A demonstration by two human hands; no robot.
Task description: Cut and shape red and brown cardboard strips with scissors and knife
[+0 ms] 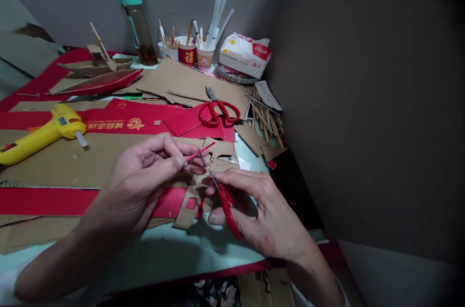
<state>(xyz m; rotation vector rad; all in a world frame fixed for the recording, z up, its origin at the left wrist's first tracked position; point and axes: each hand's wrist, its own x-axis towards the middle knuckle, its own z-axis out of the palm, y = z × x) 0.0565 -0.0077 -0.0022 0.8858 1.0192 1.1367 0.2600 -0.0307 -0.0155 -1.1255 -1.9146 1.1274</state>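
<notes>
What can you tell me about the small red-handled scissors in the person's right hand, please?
The small scissors have red handles, plastic by the look, and thin grey metal blades. The right hand grips the handles low over the cardboard. The blades point up and left, their tips at the thin red strip pinched by the left hand. How far the blades are parted is too fine to tell.
</notes>
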